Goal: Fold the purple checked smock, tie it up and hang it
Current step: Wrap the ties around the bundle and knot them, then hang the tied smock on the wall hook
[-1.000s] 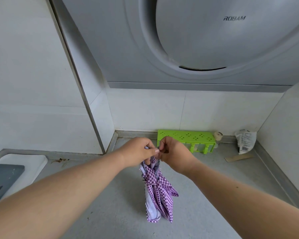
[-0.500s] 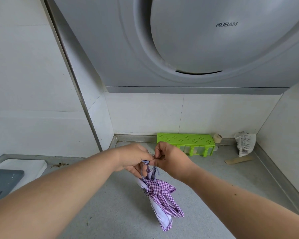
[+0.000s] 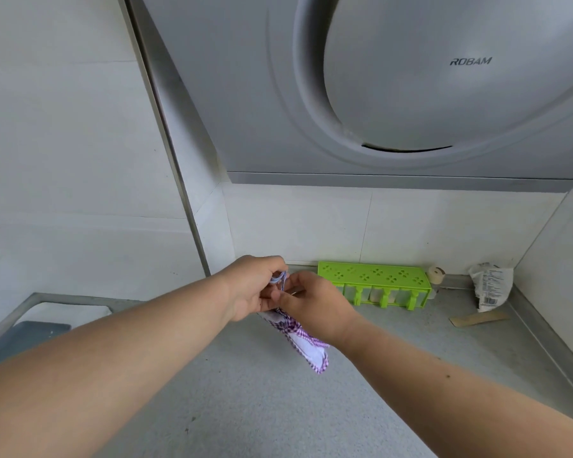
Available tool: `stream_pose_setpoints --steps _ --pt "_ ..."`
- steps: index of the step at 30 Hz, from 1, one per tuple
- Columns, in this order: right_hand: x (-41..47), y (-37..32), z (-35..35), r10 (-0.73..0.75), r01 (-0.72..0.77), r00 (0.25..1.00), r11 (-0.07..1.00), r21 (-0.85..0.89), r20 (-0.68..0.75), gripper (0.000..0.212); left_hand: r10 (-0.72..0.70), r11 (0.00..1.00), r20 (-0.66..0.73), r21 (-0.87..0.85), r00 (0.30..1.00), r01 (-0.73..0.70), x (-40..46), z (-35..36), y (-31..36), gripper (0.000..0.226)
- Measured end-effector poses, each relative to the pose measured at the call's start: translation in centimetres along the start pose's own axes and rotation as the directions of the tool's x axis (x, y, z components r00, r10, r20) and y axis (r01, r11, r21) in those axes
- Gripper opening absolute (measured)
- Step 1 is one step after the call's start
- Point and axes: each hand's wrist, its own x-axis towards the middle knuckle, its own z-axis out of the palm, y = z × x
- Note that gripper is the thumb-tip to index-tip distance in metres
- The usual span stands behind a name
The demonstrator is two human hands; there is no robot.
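The purple checked smock (image 3: 306,345) is rolled into a small bundle and hangs under my hands above the grey counter, its lower end swung to the right. My left hand (image 3: 252,287) pinches a thin checked tie loop (image 3: 278,279) at the bundle's top. My right hand (image 3: 315,307) presses against the left one and grips the top of the bundle and the tie. Most of the bundle's upper part is hidden behind my right hand and wrist.
A green plastic rack (image 3: 374,285) stands against the back wall. A small bottle (image 3: 435,276), a crumpled white packet (image 3: 492,285) and a flat wooden stick (image 3: 478,318) lie at the right. The range hood (image 3: 411,94) hangs overhead. A dark grey board (image 3: 20,335) lies at the left.
The bundle has swung from hanging straight down to slanting right and now sits more hidden under my right hand. My hands have stayed pressed together at the tie.
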Motion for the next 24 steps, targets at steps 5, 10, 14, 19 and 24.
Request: stream_pose_setpoints --steps 5,10,14,19,24 --pt "0.9 -4.0 1.1 0.021 -0.021 1.000 0.995 0.094 -0.001 0.025 0.018 1.000 0.016 -0.025 1.000 -0.018 -0.7 -3.6 1.8 0.013" --pt "2.1 -9.1 0.9 -0.038 0.039 0.999 0.999 0.032 -0.037 0.031 0.073 0.996 0.058 0.047 0.996 -0.076 -2.3 -7.1 4.8 0.011" --pt "3.3 -13.4 -0.7 -0.123 0.116 0.991 0.986 -0.121 -0.058 0.028 0.180 0.957 0.093 0.215 0.979 -0.196 -4.5 -9.9 7.7 0.005" --pt "3.8 -18.9 -2.7 -0.188 0.195 0.977 0.979 -0.067 0.095 0.038 0.268 0.940 0.306 0.125 0.914 -0.318 -7.4 -13.0 10.4 0.026" --pt "4.6 -22.6 -4.7 -0.289 0.299 0.949 0.952 -0.071 0.125 0.018 0.408 0.894 0.329 0.045 0.852 -0.446 -9.7 -14.8 12.4 0.017"
